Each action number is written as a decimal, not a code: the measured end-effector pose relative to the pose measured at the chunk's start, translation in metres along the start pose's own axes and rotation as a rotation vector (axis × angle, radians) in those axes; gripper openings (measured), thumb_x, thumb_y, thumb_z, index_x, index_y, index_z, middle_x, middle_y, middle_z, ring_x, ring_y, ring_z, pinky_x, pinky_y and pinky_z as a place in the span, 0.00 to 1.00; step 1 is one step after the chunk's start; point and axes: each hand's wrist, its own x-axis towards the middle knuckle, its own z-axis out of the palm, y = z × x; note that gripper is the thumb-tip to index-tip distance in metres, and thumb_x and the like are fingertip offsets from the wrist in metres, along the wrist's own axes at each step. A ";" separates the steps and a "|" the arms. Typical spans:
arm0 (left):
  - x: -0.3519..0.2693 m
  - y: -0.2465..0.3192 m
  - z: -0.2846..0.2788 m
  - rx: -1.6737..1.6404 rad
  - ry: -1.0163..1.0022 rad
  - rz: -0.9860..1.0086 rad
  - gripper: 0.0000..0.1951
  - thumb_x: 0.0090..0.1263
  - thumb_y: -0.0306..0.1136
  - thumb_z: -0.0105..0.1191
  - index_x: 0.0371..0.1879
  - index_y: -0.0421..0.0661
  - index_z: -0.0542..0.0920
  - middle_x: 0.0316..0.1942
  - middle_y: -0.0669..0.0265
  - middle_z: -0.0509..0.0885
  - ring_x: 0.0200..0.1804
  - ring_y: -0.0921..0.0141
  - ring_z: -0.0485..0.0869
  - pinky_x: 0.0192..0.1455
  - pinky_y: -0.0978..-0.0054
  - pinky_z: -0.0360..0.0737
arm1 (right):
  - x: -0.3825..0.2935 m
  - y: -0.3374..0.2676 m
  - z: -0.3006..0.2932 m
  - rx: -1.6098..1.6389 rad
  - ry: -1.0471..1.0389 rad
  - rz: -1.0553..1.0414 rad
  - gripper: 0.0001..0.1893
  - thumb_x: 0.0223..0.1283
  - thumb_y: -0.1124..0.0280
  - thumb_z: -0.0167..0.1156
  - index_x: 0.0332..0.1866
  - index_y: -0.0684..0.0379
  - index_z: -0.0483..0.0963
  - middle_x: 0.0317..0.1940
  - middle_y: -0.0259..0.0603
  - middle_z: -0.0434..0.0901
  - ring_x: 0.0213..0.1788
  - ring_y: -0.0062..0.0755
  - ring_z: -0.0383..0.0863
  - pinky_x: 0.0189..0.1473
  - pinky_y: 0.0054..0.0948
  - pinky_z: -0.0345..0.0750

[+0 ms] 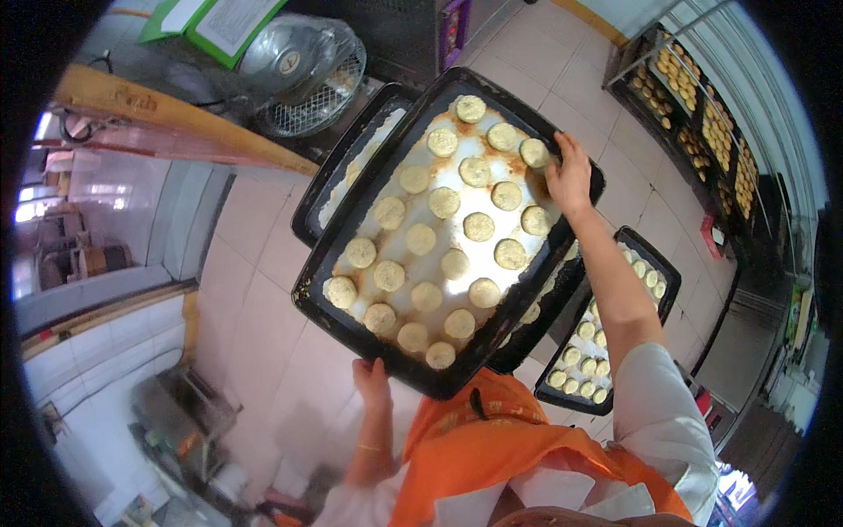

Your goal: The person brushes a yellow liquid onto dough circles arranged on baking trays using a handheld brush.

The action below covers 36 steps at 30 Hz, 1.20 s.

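Observation:
A black metal baking tray (438,388) with several pale round dough pieces (479,226) on a shiny, brown-stained liner spans the middle of the view. My left hand (373,381) grips its near left rim from below. My right hand (570,172) holds the opposite rim at the upper right, fingers over the edge beside a dough piece. Behind the tray's upper left side, another black tray (308,211) with a pale liner shows in part. Under its right side lies a further dark tray (527,346), partly hidden, with more dough pieces.
Another tray of dough pieces (609,407) sits lower to the right. A rack (685,125) at the upper right holds trays of browned pieces. An electric fan (306,72) stands at the upper left, next to a wooden edge (191,122). A red box (712,235) is near the rack.

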 end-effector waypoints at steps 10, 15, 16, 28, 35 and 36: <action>0.002 0.014 -0.025 0.105 -0.298 0.013 0.09 0.65 0.23 0.55 0.34 0.41 0.66 0.26 0.64 0.73 0.22 0.72 0.77 0.23 0.73 0.80 | -0.241 -0.050 -0.177 0.203 -0.091 0.176 0.19 0.53 0.80 0.55 0.52 0.60 0.74 0.59 0.48 0.70 0.61 0.53 0.67 0.63 0.43 0.64; 0.068 0.051 -0.044 1.241 -0.758 0.144 0.12 0.61 0.32 0.54 0.42 0.41 0.76 0.32 0.59 0.81 0.28 0.65 0.80 0.28 0.66 0.78 | -0.364 -0.058 -0.217 0.241 0.162 0.458 0.17 0.52 0.82 0.55 0.49 0.60 0.76 0.55 0.50 0.72 0.58 0.49 0.71 0.62 0.39 0.67; 0.083 0.064 -0.046 1.589 -0.910 0.198 0.14 0.60 0.33 0.54 0.43 0.41 0.77 0.35 0.58 0.81 0.31 0.63 0.81 0.32 0.63 0.78 | -0.396 -0.058 -0.221 0.222 0.207 0.530 0.15 0.53 0.81 0.55 0.48 0.61 0.76 0.52 0.50 0.74 0.55 0.48 0.74 0.60 0.36 0.69; -0.023 0.039 0.190 1.317 -1.510 0.972 0.18 0.69 0.45 0.50 0.24 0.43 0.76 0.15 0.63 0.74 0.16 0.68 0.71 0.23 0.68 0.72 | -0.801 -0.168 -0.105 0.190 1.029 1.510 0.14 0.61 0.67 0.56 0.50 0.60 0.76 0.31 0.41 0.83 0.29 0.26 0.79 0.37 0.27 0.78; -0.226 -0.152 0.161 1.400 -2.321 1.066 0.16 0.74 0.42 0.46 0.25 0.44 0.73 0.18 0.66 0.75 0.19 0.74 0.72 0.22 0.76 0.69 | -0.944 -0.291 -0.026 0.250 1.751 1.527 0.13 0.58 0.74 0.57 0.48 0.63 0.76 0.25 0.31 0.80 0.27 0.17 0.76 0.33 0.21 0.74; -0.247 -0.167 0.159 1.455 -2.329 0.888 0.17 0.74 0.42 0.46 0.26 0.43 0.74 0.18 0.66 0.75 0.20 0.74 0.72 0.23 0.77 0.69 | -0.948 -0.300 -0.019 0.272 1.819 1.568 0.12 0.60 0.74 0.55 0.49 0.63 0.75 0.28 0.32 0.80 0.29 0.17 0.76 0.35 0.21 0.74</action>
